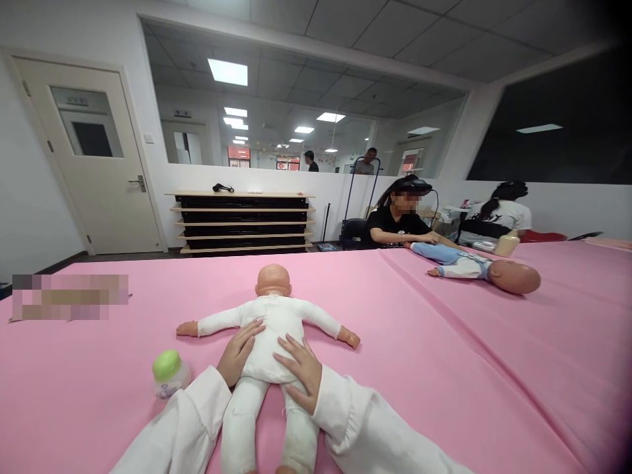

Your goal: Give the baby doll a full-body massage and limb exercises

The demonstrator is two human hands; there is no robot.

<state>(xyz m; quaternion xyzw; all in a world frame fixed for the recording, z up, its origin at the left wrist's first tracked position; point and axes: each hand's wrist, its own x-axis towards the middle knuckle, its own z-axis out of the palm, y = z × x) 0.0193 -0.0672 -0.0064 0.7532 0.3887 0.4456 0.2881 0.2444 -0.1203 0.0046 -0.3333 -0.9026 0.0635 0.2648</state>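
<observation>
A baby doll (pixel 276 329) with a white cloth body lies on the pink-covered table, its head pointing away from me and its arms spread wide. The back of its head shows, so it seems to lie face down. My left hand (pixel 241 352) rests on the left side of its torso, fingers stretched out. On the lower right of the torso lies my right hand (pixel 300 368), flat with its fingers spread. Beside my left sleeve stands a small jar (pixel 170 376) with a green lid.
A pink cloth (pixel 444 395) covers the table, with a raised fold on the right. Across it, a co-worker (pixel 402 214) touches another doll (pixel 469 263) in blue and white clothes. Near that doll stands a cream-coloured bottle (pixel 507 243). A blurred patch (pixel 69 296) hides something at left.
</observation>
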